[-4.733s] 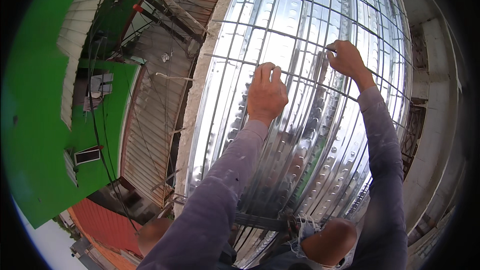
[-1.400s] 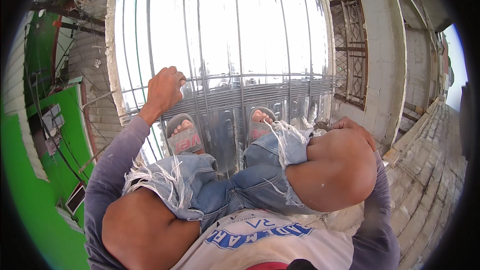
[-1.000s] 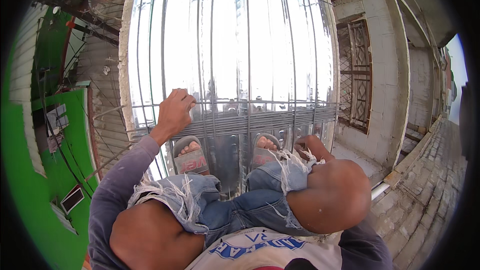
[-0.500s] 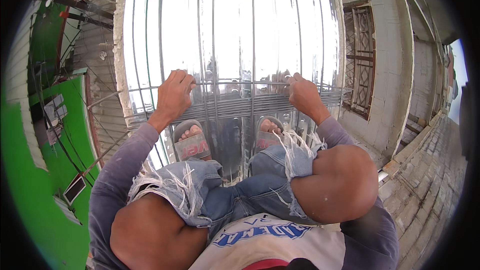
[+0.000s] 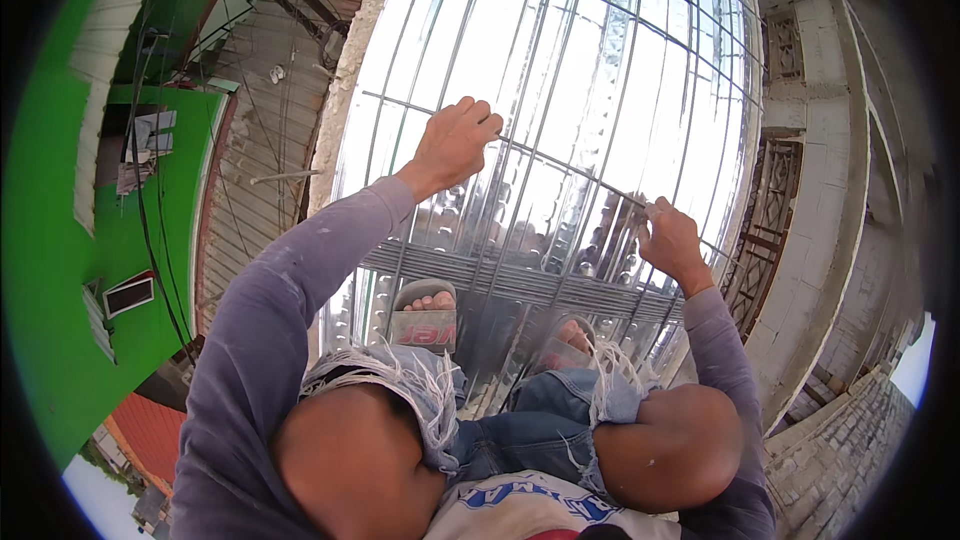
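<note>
Rebar grid [image 5: 560, 155] on shiny metal decking [image 5: 650, 60]: left hand [image 5: 452, 145] and right hand [image 5: 672, 243] each grip a bar, fingertips hidden

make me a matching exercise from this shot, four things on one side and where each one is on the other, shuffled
Things:
1. left hand
2. right hand
3. sandalled left foot
4. green wall

Places:
A. far left of the picture
B. on a thin rod of the wire grid, upper middle
C. on the bundle of rods, below the left hand
D. at a grid crossing, right of centre

Pairs: 1-B, 2-D, 3-C, 4-A
</note>
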Demonstrator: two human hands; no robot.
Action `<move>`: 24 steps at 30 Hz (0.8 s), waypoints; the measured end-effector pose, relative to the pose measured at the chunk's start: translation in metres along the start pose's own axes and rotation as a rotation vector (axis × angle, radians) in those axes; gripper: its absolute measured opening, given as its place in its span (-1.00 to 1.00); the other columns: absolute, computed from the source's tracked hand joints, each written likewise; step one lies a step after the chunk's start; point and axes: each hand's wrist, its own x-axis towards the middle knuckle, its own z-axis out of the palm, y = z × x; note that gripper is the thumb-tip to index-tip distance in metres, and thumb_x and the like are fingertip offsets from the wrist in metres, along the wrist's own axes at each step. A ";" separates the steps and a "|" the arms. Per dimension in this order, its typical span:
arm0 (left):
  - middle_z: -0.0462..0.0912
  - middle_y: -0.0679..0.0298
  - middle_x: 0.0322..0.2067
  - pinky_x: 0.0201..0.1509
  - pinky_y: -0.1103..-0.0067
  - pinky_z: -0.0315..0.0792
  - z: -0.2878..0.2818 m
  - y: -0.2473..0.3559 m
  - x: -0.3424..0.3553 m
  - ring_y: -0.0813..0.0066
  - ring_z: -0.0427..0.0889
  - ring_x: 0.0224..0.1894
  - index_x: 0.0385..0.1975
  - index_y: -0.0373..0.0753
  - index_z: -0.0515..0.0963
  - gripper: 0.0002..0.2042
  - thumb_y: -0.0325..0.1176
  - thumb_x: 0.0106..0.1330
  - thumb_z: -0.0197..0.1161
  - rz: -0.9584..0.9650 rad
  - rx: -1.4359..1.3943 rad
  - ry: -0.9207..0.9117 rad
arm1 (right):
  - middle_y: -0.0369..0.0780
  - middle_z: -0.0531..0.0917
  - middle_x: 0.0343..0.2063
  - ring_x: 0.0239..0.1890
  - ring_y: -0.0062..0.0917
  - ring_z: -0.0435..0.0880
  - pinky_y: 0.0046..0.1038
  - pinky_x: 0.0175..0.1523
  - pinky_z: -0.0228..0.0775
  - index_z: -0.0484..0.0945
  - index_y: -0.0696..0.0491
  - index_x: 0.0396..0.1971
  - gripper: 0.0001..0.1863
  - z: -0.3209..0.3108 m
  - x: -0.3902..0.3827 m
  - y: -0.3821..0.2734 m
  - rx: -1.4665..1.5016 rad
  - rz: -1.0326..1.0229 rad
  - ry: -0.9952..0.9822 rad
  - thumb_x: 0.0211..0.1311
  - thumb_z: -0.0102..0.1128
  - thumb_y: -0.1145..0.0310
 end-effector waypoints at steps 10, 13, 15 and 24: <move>0.51 0.28 -0.36 -0.26 0.33 0.48 0.002 -0.010 0.024 0.27 0.56 -0.25 -0.34 -0.18 0.58 -0.93 -0.54 0.31 0.31 -0.089 0.034 0.052 | -0.03 0.68 -0.13 -0.18 -0.07 0.76 -0.07 -0.06 0.62 0.67 0.19 -0.13 -0.80 -0.008 0.034 0.053 0.055 0.228 0.259 0.34 0.20 0.43; 0.51 0.29 -0.35 -0.25 0.32 0.47 0.008 -0.016 0.038 0.27 0.56 -0.25 -0.33 -0.18 0.58 -0.94 -0.50 0.31 0.32 -0.067 0.075 0.120 | 0.03 0.68 -0.05 -0.10 0.02 0.76 -0.08 0.05 0.64 0.68 0.21 0.07 -0.65 -0.015 0.044 0.096 0.016 0.397 0.267 0.30 0.19 0.49; 0.50 0.30 -0.35 -0.15 0.30 0.40 0.010 -0.025 0.046 0.27 0.55 -0.25 -0.32 -0.16 0.58 -0.94 -0.47 0.31 0.33 -0.025 0.137 0.159 | 0.06 0.65 0.06 0.01 0.05 0.73 -0.08 0.14 0.62 0.63 0.21 0.20 -0.57 -0.004 0.045 0.132 0.048 0.324 0.264 0.35 0.23 0.47; 0.59 0.39 -0.26 0.16 0.28 0.33 -0.006 -0.081 0.100 0.34 0.54 -0.06 -0.27 -0.06 0.66 -0.88 -0.45 0.25 0.37 -0.059 0.385 0.219 | -0.04 0.34 0.49 0.27 0.01 0.64 -0.10 0.23 0.61 0.26 -0.02 0.56 -0.30 -0.023 0.119 0.148 0.003 0.259 0.313 0.46 0.21 0.42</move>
